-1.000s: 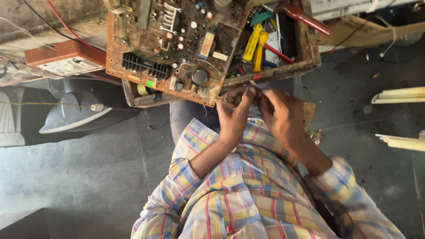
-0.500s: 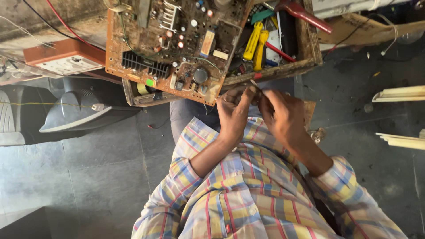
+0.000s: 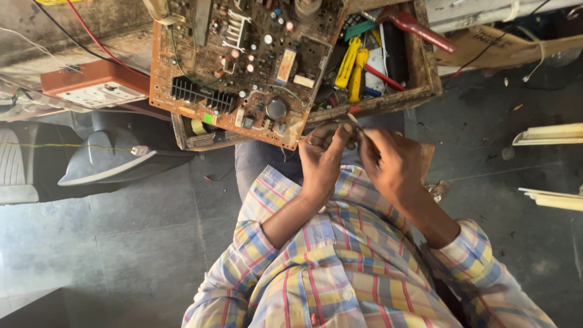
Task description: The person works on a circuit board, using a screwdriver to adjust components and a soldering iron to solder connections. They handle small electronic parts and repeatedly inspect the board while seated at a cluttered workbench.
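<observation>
Thin metal shows between the two hands: a small thin tool or wire (image 3: 354,121), too small to tell which, sits just below the lower edge of the brown circuit board (image 3: 243,67). Almost nothing has changed from a moment ago; the hands stay in the same spot by the board, so the fiddly work goes on. The left hand (image 3: 325,155) is curled tight, its fingertips pinching the near end of the thin piece. The right hand (image 3: 392,161) is also closed narrow around it, thumb pressing on top. Right of the board, a wooden tray (image 3: 425,61) holds yellow-handled tools (image 3: 351,67). Left of the board sits an orange and white box (image 3: 91,88).
</observation>
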